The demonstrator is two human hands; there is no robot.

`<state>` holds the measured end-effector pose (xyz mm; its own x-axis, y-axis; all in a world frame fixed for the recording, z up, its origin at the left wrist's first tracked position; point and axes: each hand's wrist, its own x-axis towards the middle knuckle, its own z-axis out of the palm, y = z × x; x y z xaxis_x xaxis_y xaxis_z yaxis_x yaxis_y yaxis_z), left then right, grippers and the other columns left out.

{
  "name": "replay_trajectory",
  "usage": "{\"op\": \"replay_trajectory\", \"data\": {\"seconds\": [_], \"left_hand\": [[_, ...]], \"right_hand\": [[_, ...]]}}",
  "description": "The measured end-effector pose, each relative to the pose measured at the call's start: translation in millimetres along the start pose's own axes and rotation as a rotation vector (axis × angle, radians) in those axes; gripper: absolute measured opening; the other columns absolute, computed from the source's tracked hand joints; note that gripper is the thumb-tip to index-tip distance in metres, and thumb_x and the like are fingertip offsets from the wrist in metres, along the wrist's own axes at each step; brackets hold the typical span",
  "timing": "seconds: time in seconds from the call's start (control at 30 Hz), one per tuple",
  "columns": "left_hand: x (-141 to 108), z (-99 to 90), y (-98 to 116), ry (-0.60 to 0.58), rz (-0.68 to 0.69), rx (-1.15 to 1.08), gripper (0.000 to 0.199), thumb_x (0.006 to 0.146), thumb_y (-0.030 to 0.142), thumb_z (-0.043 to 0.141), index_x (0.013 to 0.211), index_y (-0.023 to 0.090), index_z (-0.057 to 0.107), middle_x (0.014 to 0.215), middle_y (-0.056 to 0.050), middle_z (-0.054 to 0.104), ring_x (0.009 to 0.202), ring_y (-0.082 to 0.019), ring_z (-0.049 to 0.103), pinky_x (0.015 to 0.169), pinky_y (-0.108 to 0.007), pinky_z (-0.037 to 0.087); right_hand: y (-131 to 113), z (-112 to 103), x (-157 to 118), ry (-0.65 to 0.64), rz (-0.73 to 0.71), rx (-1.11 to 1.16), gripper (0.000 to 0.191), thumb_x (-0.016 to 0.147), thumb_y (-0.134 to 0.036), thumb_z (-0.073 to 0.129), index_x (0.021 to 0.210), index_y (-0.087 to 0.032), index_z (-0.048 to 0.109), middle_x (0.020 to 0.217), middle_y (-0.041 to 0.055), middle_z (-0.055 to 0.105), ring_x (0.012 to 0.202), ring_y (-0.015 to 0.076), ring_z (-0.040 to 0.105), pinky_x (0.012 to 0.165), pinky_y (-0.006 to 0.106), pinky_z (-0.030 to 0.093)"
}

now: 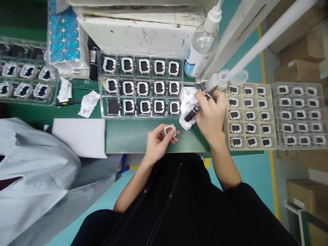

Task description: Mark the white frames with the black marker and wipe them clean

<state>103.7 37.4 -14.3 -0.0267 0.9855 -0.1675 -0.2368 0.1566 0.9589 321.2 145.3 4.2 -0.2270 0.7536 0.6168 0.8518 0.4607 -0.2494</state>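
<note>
Near the front edge of the green bench, my left hand [159, 140] is closed on a small white watch-case-like frame [169, 130], pinched between thumb and fingers. My right hand [210, 114] grips a black marker pen [192, 112] lying slantwise through its fingers. A second dark piece shows by those fingers, perhaps a cap; I cannot tell. Under and beside the marker lies a crumpled white tissue [186, 97] with dark smudges. Just beyond my hands is a clear plastic tray [101, 109] of similar white frames, with one pocket at its front left holding no frame.
Right of my right hand stand a beige tray [273, 116] and a clear tray [278, 147] of frames. A pump bottle [200, 51] stands behind. At left are another clear tray [52, 90], blue-capped packs [56, 46], a tissue [88, 104] and a person's grey sleeve [38, 164].
</note>
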Motion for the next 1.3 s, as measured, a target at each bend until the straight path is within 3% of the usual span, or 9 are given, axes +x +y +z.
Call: {"op": "replay_trajectory", "data": {"seconds": [0.07,0.23,0.37,0.6,0.73,0.87,1.0,1.13,1.3], "left_hand": [[1,0.9,0,-0.009,0.01,-0.011,0.037,0.103,0.052,0.09,0.104,0.016,0.082,0.098,-0.012,0.091,0.069,-0.017,0.081,0.067,-0.028,0.068],[0,1.1,1,-0.019,0.033,-0.032,0.038,0.103,0.054,0.09,0.103,0.017,0.081,0.096,-0.012,0.091,0.068,-0.017,0.081,0.067,-0.029,0.068],[-4,3.7,7,-0.025,0.066,-0.065,0.036,0.104,0.052,0.09,0.103,0.017,0.081,0.096,-0.012,0.091,0.069,-0.018,0.082,0.066,-0.029,0.068],[-2,34.3,1,-0.178,0.091,-0.102,0.033,0.111,0.053,0.081,0.118,0.02,0.081,0.15,-0.018,0.084,0.083,-0.021,0.089,0.08,-0.035,0.075],[6,45.9,-12,-0.186,0.18,0.069,0.032,0.114,0.053,0.077,0.123,0.022,0.083,0.121,-0.011,0.091,0.096,-0.023,0.087,0.092,-0.034,0.07],[8,44.1,-12,-0.2,0.247,0.188,0.03,0.116,0.05,0.074,0.119,0.022,0.084,0.101,-0.007,0.09,0.088,-0.022,0.083,0.082,-0.031,0.064],[5,39.1,-8,-0.25,0.265,0.183,0.031,0.117,0.05,0.07,0.117,0.022,0.083,0.097,-0.006,0.087,0.085,-0.02,0.082,0.079,-0.028,0.062],[2,34.6,-9,-0.243,0.272,0.146,0.033,0.117,0.051,0.071,0.116,0.02,0.082,0.101,-0.008,0.088,0.088,-0.022,0.084,0.081,-0.03,0.065],[-1,29.0,-9,-0.206,0.37,0.23,0.029,0.119,0.046,0.07,0.121,0.02,0.083,0.102,-0.007,0.089,0.085,-0.019,0.083,0.08,-0.028,0.062]], "right_hand": [[5,5,-2,0.081,-0.035,-0.026,0.042,0.107,-0.011,0.054,0.134,-0.031,0.078,0.107,0.0087,0.083,0.119,0.0366,0.08,0.109,0.068,0.066],[15,-10,-22,0.351,-0.104,0.082,0.034,0.102,-0.018,0.059,0.129,-0.032,0.074,0.111,0.0076,0.08,0.103,0.0314,0.081,0.09,0.055,0.068],[16,-25,-46,0.454,-0.077,0.205,0.032,0.102,-0.024,0.068,0.132,-0.037,0.067,0.115,0.0058,0.085,0.102,0.0304,0.082,0.093,0.055,0.067],[2,-25,-77,0.306,0.031,0.225,0.023,0.103,-0.034,0.072,0.118,-0.036,0.055,0.144,0.0083,0.083,0.13,0.0351,0.083,0.107,0.066,0.069],[0,-22,-70,0.312,0.012,0.208,0.023,0.103,-0.032,0.076,0.12,-0.034,0.06,0.143,0.0108,0.083,0.129,0.0337,0.082,0.1,0.059,0.072],[5,-20,-56,0.354,0.006,0.239,0.028,0.103,-0.033,0.078,0.128,-0.032,0.066,0.121,0.0073,0.086,0.11,0.0301,0.083,0.095,0.053,0.07],[3,-15,-47,0.282,-0.063,0.345,0.025,0.106,-0.035,0.074,0.131,-0.033,0.071,0.126,0.0071,0.088,0.115,0.0312,0.085,0.101,0.056,0.07],[-3,-9,-44,0.283,0.04,0.545,0.015,0.109,-0.041,0.071,0.119,-0.033,0.065,0.136,0.0063,0.088,0.128,0.0331,0.085,0.106,0.062,0.072],[-3,-7,-46,0.157,-0.054,0.581,0.015,0.107,-0.028,0.073,0.098,-0.031,0.062,0.138,0.0025,0.089,0.13,0.0317,0.085,0.109,0.058,0.07]]}}
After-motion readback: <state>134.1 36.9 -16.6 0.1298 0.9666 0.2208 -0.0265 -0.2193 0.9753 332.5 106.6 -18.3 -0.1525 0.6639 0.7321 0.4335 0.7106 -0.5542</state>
